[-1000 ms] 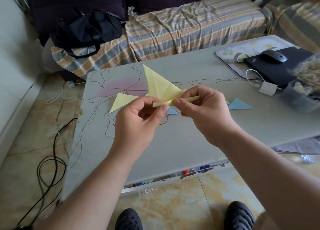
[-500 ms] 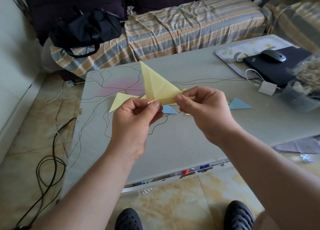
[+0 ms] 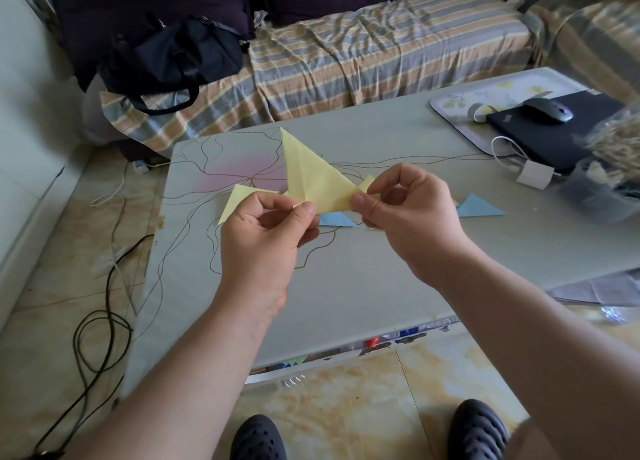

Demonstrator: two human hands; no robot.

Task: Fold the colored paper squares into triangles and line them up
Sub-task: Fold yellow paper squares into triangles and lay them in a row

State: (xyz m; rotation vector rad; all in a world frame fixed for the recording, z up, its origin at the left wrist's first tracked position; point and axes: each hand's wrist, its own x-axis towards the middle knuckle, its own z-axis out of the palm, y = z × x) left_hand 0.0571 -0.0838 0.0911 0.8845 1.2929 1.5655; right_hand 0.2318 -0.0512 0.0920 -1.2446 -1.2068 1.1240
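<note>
— What is hidden or hard to read here?

— The lower edge of the yellow paper (image 3: 313, 179) sits behind both thumbs, so its full outline cannot be told. A yellow triangle (image 3: 235, 199) lying on the bench (image 3: 346, 286) is half covered by the left hand (image 3: 263, 241). One blue triangle (image 3: 334, 219) shows only as a strip between the two hands; the other blue triangle (image 3: 479, 208) lies clear, to the right of the right hand (image 3: 412, 224). A blurred, straw-like bundle (image 3: 613, 140) at the right edge is cut off, and what it is cannot be made out.

— And the materials and shapes?

— The yellow paper is thin and creased, folded to a sharp point that stands upward, with a small corner poking out by the right fingers. The bench top is smooth and grey, printed with thin dark branching lines and a pink patch. On its far right lie a flat dark laptop (image 3: 554, 127) with a rounded mouse (image 3: 549, 110) on top. Behind the bench is a bed with a wrinkled striped sheet (image 3: 381, 50) and a soft black bag (image 3: 173, 57).

— The hands?

— Both are curled. Each pinches the yellow paper's lower edge between thumb and forefinger, holding it in the air above the bench.
</note>
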